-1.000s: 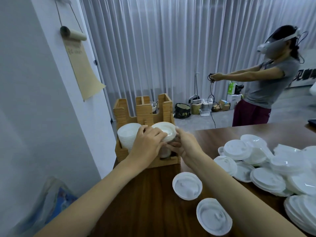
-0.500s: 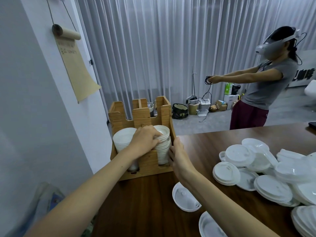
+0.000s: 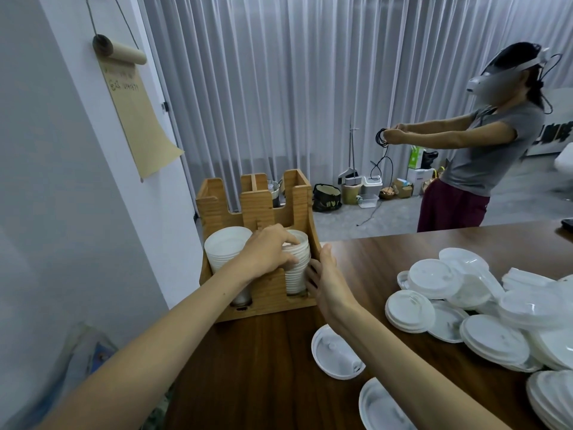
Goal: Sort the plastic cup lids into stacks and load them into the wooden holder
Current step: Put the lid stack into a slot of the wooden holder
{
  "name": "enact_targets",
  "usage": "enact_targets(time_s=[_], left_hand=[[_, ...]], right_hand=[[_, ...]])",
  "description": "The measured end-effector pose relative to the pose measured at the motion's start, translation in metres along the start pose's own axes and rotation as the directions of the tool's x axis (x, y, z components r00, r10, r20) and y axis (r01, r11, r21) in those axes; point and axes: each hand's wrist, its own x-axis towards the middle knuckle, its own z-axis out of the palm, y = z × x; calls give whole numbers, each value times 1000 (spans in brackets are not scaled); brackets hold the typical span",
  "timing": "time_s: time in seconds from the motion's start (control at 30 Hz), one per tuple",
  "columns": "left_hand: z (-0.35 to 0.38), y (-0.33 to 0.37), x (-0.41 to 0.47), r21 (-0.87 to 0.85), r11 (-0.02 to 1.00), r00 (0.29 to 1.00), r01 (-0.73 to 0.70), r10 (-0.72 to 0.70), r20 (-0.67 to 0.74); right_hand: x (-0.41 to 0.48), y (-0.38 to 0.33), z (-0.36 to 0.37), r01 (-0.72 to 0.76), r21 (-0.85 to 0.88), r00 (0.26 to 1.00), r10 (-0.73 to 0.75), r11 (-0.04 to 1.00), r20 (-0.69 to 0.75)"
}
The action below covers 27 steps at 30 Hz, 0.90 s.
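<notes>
The wooden holder [image 3: 259, 214] stands at the table's far left corner, against the wall. Its left slot holds a stack of wide white lids [image 3: 224, 248]. A taller stack of smaller lids [image 3: 297, 271] sits in the right slot. My left hand [image 3: 268, 252] lies over the top of that right stack, fingers curled around its upper lids. My right hand [image 3: 325, 283] is flat and open beside the holder's right wall, fingertips touching the lower part of the stack. A heap of loose white lids [image 3: 493, 308] covers the table at the right.
Two single lids lie upside down near me, one [image 3: 336, 355] under my right forearm and one [image 3: 381, 408] at the bottom edge. The white wall [image 3: 77, 212] rises close on the left. Beyond the table a person [image 3: 477, 150] in a headset holds a cable.
The lid stack held above the right slot has sunk down into it. My right hand has let go and flattened beside the holder; my left hand stays on top.
</notes>
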Motion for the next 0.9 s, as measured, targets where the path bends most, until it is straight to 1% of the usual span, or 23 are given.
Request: enact_targets(time_s=[0.17, 0.3, 0.53, 0.6, 0.67, 0.8, 0.9], left_hand=[[3, 6, -6, -5, 1000, 998, -29, 29, 57], [4, 8, -8, -45, 999, 999, -25, 27, 34], [6, 8, -6, -170, 985, 999, 4, -9, -31], [6, 9, -5, -155, 988, 999, 0, -7, -41], [6, 10, -3, -127, 992, 1000, -18, 17, -13], [7, 10, 0, -91, 995, 999, -32, 33, 10], [13, 8, 4, -13, 1000, 999, -25, 26, 27]], right_hand=[[1, 1, 0, -3, -13, 1000, 3, 1000, 16], [0, -2, 0, -16, -24, 1000, 16, 1000, 26], [-2, -6, -4, -53, -146, 995, 65, 988, 77], [1, -4, -4, -77, -151, 992, 91, 986, 86], [5, -1, -4, -94, -153, 992, 106, 984, 73], [8, 2, -2, -94, -173, 994, 101, 980, 29], [9, 2, 3, -101, -223, 995, 103, 969, -6]])
